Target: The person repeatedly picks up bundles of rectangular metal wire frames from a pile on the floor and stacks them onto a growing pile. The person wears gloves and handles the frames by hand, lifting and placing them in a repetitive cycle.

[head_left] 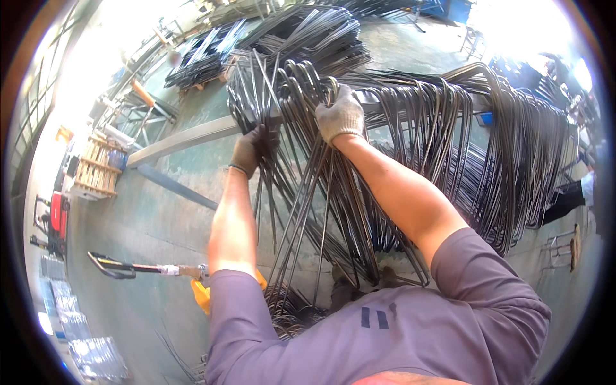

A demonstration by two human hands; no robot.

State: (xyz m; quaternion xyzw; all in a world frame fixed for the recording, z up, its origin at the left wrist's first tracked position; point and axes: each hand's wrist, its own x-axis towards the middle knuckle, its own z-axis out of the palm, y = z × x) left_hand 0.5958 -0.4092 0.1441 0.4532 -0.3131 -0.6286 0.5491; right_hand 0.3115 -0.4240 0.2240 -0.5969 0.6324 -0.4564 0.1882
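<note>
Many dark bent steel rods (410, 122), looped at the top, hang over a long grey metal rail (186, 138). My left hand (250, 151), in a dark glove, grips a bunch of these rods just below the rail. My right hand (340, 115), in a light grey glove, is closed over the looped tops of the same bunch (308, 83). The rod legs (321, 212) run down between my forearms toward my feet.
More rod bundles (205, 58) lie on the green floor at the back. A wooden pallet (96, 167) and a red pallet truck (54, 221) stand at left. A yellow tool with a dark handle (119, 266) lies near my left side. Another person (577, 192) is at right.
</note>
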